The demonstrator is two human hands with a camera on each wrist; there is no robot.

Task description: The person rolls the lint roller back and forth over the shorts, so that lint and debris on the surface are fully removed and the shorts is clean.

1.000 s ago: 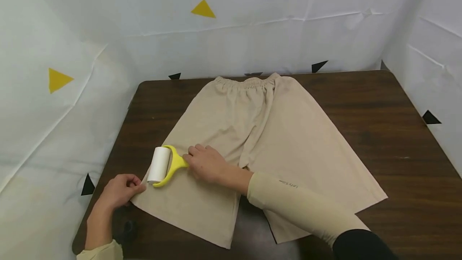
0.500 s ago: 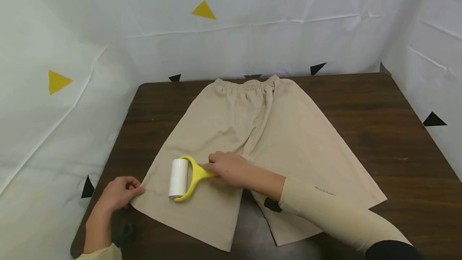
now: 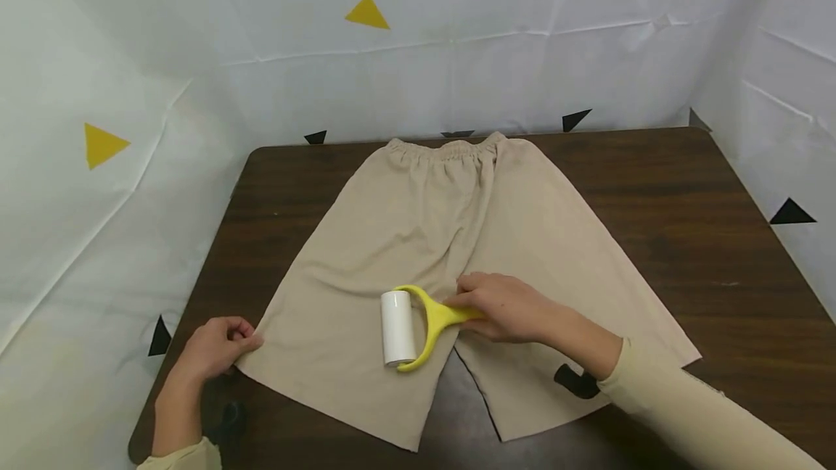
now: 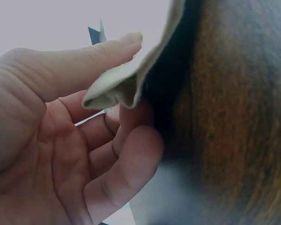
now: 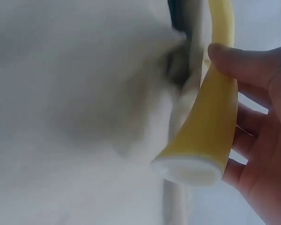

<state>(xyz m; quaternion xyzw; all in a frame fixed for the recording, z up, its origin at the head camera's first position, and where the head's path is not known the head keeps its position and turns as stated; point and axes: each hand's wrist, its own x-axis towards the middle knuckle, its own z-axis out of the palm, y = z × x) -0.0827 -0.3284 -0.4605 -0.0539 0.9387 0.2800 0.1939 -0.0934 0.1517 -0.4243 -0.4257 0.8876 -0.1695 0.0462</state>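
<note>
Beige shorts (image 3: 555,238) with a gathered elastic waistband lie spread on the table, waistband at the far side. In the head view my left hand (image 3: 212,347) pinches the lower outer corner of the left leg; the left wrist view shows the folded hem (image 4: 117,86) between thumb and fingers. My right hand (image 3: 506,307) grips the yellow handle (image 5: 203,122) of a lint roller (image 3: 398,328). The white roll rests on the left leg near the inner seam, and the hand is over the crotch area. The handle's flared end faces the camera in the right wrist view.
The dark wooden table (image 3: 705,260) reaches beyond the shorts on both sides. White sheeting (image 3: 457,85) with yellow and black triangles stands behind and at the sides. A small dark object (image 3: 231,415), too dim to identify, is near the left forearm.
My right hand has drawn the lint roller rightward across the left leg, from the outer edge to near the inner seam. The left hand keeps its place on the hem corner.
</note>
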